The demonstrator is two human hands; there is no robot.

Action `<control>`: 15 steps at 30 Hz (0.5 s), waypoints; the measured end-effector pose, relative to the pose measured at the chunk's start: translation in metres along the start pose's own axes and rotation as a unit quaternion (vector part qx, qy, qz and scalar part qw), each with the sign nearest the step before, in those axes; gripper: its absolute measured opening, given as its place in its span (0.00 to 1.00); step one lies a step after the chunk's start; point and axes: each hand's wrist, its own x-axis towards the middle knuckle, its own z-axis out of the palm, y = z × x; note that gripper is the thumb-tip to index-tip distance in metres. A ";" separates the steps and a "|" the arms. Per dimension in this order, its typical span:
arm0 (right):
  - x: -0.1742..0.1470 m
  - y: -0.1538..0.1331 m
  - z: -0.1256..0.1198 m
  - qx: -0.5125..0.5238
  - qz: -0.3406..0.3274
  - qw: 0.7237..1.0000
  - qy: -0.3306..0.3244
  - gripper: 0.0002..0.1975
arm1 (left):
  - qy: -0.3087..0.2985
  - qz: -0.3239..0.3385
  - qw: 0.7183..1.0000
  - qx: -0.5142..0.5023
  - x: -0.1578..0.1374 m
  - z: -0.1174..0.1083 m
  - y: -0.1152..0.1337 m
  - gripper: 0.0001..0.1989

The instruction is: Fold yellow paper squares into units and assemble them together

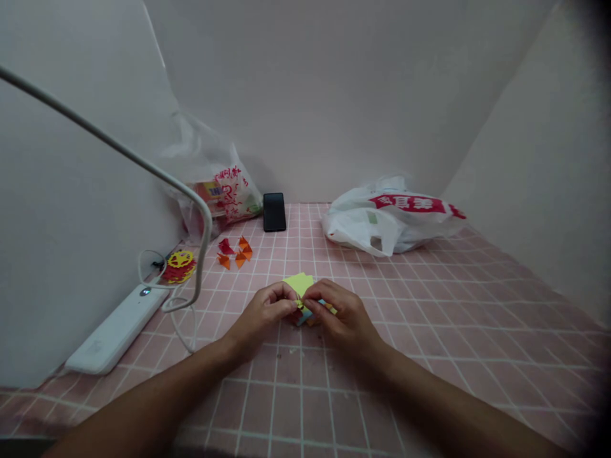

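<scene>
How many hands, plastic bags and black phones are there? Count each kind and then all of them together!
Hands: 2 (left hand, right hand)
Plastic bags: 2 (see-through bag, white bag)
Black phones: 1 (phone)
Total: 5

Phone [274, 212] between left bag [229, 194] and right bag [394, 219], behind paper [298, 282]

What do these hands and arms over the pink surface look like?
They are a person's: the left hand and right hand wear no gloves, and I see no ring or watch. The left forearm and right forearm narrow toward the wrists, without visible sleeves or markings.
</scene>
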 end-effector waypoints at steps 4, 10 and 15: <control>-0.001 0.000 0.001 -0.015 0.002 1.000 -0.002 0.08 | -0.008 0.000 1.000 0.004 -0.001 0.001 0.001 0.07; -0.002 -0.004 0.002 -0.020 0.018 1.000 0.013 0.08 | -0.019 0.007 1.000 -0.002 -0.003 0.003 0.001 0.06; -0.002 -0.004 0.003 -0.026 0.013 0.999 0.014 0.08 | -0.020 0.011 1.000 0.014 -0.002 0.001 0.000 0.08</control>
